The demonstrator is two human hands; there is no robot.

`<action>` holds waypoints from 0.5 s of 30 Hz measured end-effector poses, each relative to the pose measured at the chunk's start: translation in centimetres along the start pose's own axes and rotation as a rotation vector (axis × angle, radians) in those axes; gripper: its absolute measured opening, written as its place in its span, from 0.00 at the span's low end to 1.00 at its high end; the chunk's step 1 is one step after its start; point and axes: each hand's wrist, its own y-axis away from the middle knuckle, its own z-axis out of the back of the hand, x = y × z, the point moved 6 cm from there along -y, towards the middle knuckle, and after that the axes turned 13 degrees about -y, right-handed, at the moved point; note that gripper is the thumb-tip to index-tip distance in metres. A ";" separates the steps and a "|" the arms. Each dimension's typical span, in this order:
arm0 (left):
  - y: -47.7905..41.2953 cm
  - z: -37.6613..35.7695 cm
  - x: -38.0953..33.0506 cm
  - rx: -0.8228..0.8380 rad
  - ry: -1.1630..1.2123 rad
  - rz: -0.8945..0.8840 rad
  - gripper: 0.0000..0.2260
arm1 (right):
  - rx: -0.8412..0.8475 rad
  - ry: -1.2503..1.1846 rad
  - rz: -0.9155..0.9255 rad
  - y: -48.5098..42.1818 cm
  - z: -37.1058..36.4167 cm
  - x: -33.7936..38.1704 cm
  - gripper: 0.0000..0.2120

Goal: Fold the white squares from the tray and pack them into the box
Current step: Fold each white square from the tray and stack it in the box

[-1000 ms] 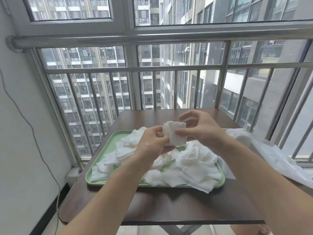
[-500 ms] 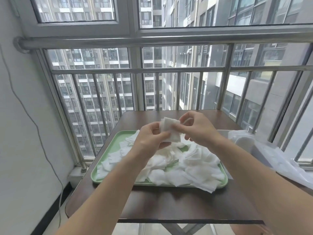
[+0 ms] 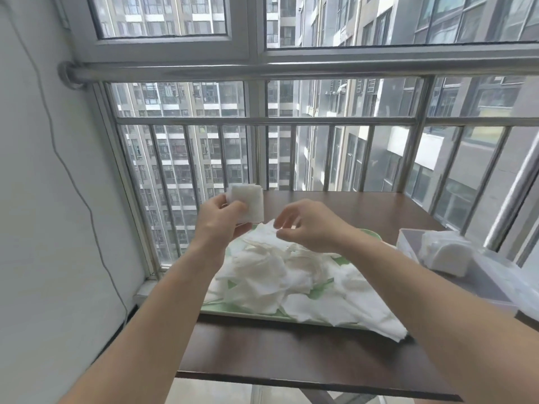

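The left hand [image 3: 221, 221] held a folded white square [image 3: 249, 202] in its grip; the right hand [image 3: 309, 225] hovered slack and empty above the tray [image 3: 256, 314].

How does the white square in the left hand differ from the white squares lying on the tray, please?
The folded square is small and neat-edged; the loose squares are spread open and rumpled. The folded square is held up in the air by the left hand; the loose squares lie heaped and overlapping on the green tray. Both are white.
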 end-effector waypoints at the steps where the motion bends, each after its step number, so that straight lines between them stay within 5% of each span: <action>1: -0.1 0.4 0.1 -0.009 -0.007 0.001 0.09 | 0.015 0.021 0.005 -0.3 -0.6 0.4 0.09; 6: -0.7 2.0 0.6 -0.044 -0.022 0.013 0.08 | 0.096 0.177 -0.064 -1.5 -3.4 1.3 0.20; 10: -0.6 2.7 1.0 -0.045 -0.031 0.018 0.08 | 0.067 0.243 -0.080 -2.0 -4.4 1.2 0.08; 15: -0.5 2.8 1.6 -0.031 -0.028 0.031 0.07 | -0.011 0.066 -0.060 -1.9 -3.0 0.8 0.08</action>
